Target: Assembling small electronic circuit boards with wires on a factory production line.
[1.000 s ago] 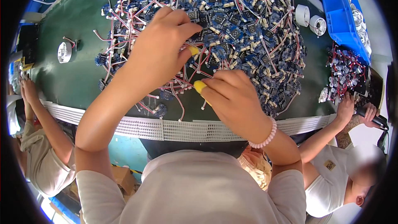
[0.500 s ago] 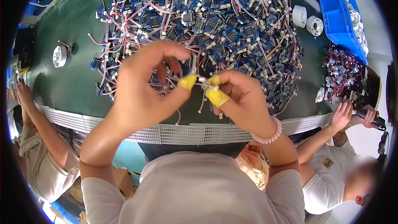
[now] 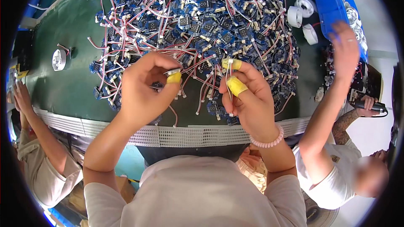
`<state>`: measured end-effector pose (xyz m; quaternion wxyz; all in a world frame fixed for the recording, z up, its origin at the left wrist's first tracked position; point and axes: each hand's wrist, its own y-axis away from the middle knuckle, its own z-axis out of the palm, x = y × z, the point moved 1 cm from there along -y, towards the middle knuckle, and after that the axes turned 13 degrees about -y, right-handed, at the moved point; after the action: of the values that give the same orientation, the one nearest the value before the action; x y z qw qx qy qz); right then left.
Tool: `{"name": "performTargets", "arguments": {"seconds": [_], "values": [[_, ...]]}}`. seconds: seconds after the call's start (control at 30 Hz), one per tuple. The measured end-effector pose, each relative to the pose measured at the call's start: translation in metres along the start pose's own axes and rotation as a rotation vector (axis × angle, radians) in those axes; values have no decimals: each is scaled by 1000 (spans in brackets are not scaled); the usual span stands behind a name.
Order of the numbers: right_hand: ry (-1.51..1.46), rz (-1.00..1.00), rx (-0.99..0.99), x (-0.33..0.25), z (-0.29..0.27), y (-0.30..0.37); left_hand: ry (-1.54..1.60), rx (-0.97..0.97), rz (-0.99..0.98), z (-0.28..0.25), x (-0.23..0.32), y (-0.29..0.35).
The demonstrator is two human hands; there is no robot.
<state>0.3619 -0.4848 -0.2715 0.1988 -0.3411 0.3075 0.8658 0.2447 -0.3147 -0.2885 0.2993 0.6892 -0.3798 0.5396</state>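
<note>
My left hand [image 3: 145, 86] pinches a small flat piece with a pale metallic edge [image 3: 171, 72] between thumb and finger. It is seen almost edge-on, so its kind is unclear. In my right hand [image 3: 254, 96] a short wire cable [image 3: 229, 85] with white plugs at both ends is held upright between thumb and fingers. Yellow tape wraps several of my fingertips. The hands are apart, just above the near edge of a big heap of blue circuit boards [image 3: 206, 27], many with red, white and black cables trailing from them.
The green tabletop [image 3: 46, 88] ends at a white slotted strip [image 3: 181, 136]. White plastic rings [image 3: 294, 16] lie beside blue bins [image 3: 332, 10] at the right. A co-worker's hand [image 3: 345, 52] reaches there; another hand [image 3: 368, 106] grips a black tool. A person's hands [image 3: 22, 98] show at the left.
My hands have drawn apart; the cable in my right hand has turned upright. The co-worker's arm at the right has swung up to the bins. A third white ring shows beside them.
</note>
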Motion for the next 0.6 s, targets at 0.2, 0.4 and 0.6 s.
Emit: {"name": "performTargets", "arguments": {"seconds": [0.2,0.4,0.6], "values": [[211,-7,-116,7,6,3,136,-130,-183,-2,30,25],[950,-454,-159,12,13,2,262,-132,-295,7,21,25],[1364,-655,-227,7,18,3,125,-103,-244,10,17,24]]}}
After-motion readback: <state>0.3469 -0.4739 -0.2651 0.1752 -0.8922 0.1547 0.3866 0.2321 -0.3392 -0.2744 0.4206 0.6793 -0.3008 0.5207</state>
